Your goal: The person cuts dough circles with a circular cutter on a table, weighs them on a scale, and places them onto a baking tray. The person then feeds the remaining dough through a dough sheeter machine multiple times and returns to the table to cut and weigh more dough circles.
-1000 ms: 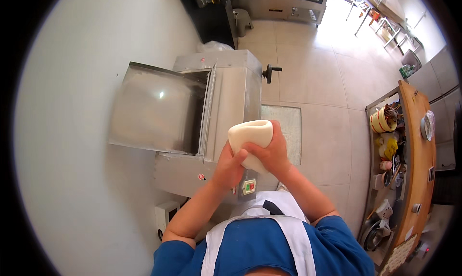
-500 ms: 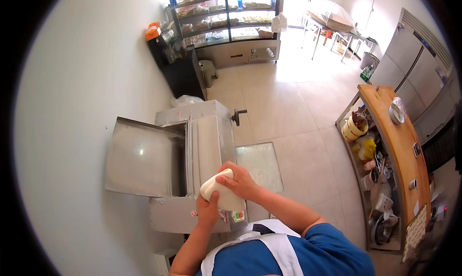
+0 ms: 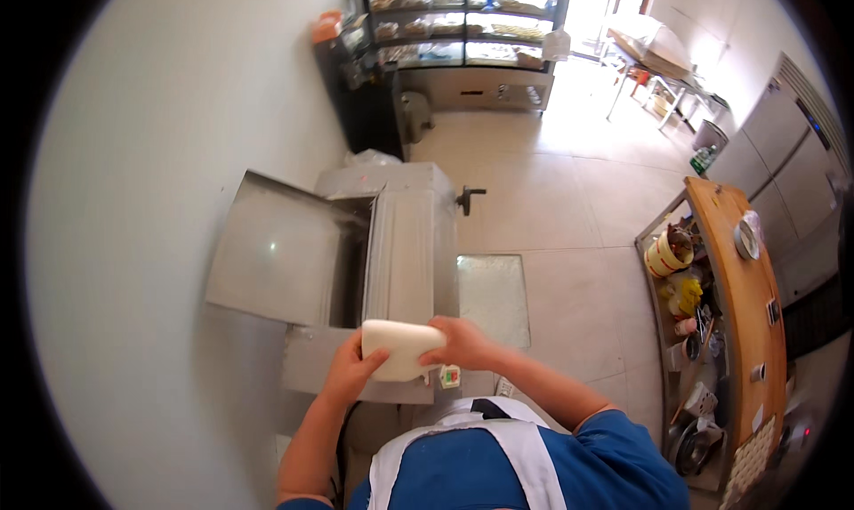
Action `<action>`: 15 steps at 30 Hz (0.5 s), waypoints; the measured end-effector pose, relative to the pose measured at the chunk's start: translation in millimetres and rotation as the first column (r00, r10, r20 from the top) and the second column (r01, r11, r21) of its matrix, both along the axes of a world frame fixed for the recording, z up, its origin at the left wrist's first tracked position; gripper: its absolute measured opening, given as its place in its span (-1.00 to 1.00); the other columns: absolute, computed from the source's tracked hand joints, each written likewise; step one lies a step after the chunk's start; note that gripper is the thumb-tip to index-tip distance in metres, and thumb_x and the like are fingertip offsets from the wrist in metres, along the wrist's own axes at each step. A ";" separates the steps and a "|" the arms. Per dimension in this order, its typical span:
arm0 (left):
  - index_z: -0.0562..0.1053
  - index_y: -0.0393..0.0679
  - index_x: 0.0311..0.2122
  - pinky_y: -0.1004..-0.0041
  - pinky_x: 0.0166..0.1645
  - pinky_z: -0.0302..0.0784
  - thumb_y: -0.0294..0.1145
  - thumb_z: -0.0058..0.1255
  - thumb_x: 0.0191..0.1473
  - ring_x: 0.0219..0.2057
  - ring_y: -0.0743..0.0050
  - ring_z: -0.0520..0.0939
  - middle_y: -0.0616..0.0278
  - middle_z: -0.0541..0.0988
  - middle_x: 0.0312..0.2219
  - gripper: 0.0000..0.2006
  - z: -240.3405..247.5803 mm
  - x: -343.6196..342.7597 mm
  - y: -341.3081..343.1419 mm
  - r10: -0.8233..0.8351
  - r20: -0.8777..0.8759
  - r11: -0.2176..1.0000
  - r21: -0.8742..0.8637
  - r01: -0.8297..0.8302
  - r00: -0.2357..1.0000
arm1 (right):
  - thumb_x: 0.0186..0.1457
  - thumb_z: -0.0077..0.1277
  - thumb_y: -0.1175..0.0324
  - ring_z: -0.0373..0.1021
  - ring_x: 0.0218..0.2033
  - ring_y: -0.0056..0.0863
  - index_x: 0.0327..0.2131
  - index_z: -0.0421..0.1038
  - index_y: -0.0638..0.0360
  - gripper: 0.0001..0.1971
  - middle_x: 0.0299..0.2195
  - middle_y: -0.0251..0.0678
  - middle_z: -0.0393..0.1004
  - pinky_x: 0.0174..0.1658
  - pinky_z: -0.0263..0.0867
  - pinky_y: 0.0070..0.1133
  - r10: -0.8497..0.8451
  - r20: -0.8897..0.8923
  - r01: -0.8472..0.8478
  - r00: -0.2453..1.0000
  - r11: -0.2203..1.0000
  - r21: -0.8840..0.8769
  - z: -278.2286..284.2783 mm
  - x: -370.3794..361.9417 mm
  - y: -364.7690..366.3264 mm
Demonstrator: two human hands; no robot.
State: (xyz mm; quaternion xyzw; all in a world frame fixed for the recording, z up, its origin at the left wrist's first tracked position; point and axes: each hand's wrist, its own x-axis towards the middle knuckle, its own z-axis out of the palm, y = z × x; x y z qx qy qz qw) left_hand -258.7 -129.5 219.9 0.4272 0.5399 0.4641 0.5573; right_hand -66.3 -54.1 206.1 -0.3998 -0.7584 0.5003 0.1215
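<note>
A thick, smooth, pale slab of dough (image 3: pixel 398 348) is held up in front of me between both hands. My left hand (image 3: pixel 350 368) grips its left end, with the thumb lying on the near face. At the right end, my right hand (image 3: pixel 458 343) is closed on the dough, its thumb toward the near side. Under and beyond the dough stands a steel dough-rolling machine (image 3: pixel 405 261), with a tilted metal tray (image 3: pixel 276 252) on its left. Low on the machine, a small panel with green and red buttons (image 3: pixel 450 376) shows right of the dough.
A black crank handle (image 3: pixel 469 198) juts from the machine's right side. To the right is a wooden-topped bench (image 3: pixel 725 270) with bowls and buckets. A glass display case (image 3: pixel 463 38) stands at the back, a steel fridge (image 3: pixel 774 154) at far right.
The dough has gone from a tilted, folded-looking hold to lying broadside between my hands. My hands have moved further apart, toward its two ends. The whole view has shifted slightly.
</note>
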 end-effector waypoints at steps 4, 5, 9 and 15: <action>0.30 -0.24 -0.26 0.60 -0.30 0.31 -0.39 -0.03 -0.12 -0.40 0.61 0.40 0.29 0.43 -0.44 -0.73 15.0 -21.6 13.0 0.002 -0.190 0.998 0.065 0.010 0.982 | -0.26 0.08 0.34 0.34 -0.39 -0.35 -0.13 0.10 0.22 -0.45 -0.38 -0.14 0.36 -0.33 0.25 -0.54 -0.115 -0.173 0.121 0.978 0.992 0.027 11.1 -8.3 -7.8; 0.30 -0.23 -0.25 0.62 -0.30 0.30 -0.38 -0.04 -0.11 -0.40 0.63 0.39 0.30 0.42 -0.44 -0.73 17.1 -32.8 17.4 0.039 -0.190 0.997 0.074 -0.026 0.981 | -0.26 0.08 0.34 0.34 -0.39 -0.35 -0.13 0.10 0.22 -0.45 -0.38 -0.14 0.36 -0.33 0.25 -0.54 -0.094 -0.172 0.098 0.981 0.995 0.011 7.3 -6.0 -6.2; 0.29 -0.31 -0.25 0.52 -0.30 0.34 -0.33 -0.05 -0.12 -0.37 0.47 0.44 0.17 0.44 -0.39 -0.68 -2.8 -109.5 64.2 0.307 -0.367 0.950 0.062 -0.306 0.878 | -0.20 -0.01 0.53 0.27 -0.33 -0.57 -0.12 0.11 0.20 -0.52 -0.21 -0.32 0.24 -0.33 0.23 -0.67 -0.259 -0.420 0.293 0.870 0.956 0.018 -14.2 6.3 15.3; 0.35 -0.25 -0.34 0.32 -0.24 0.35 -0.16 0.03 -0.28 -0.35 0.06 0.45 -0.08 0.44 -0.40 -0.59 -49.0 -157.6 106.4 -0.040 -0.997 0.952 -0.060 -0.299 0.072 | -0.20 -0.04 0.55 0.28 -0.39 -0.64 -0.17 0.16 0.29 -0.58 -0.23 -0.25 0.24 -0.44 0.24 -0.74 -0.447 -0.274 0.411 0.852 0.894 -0.181 -77.6 66.8 2.1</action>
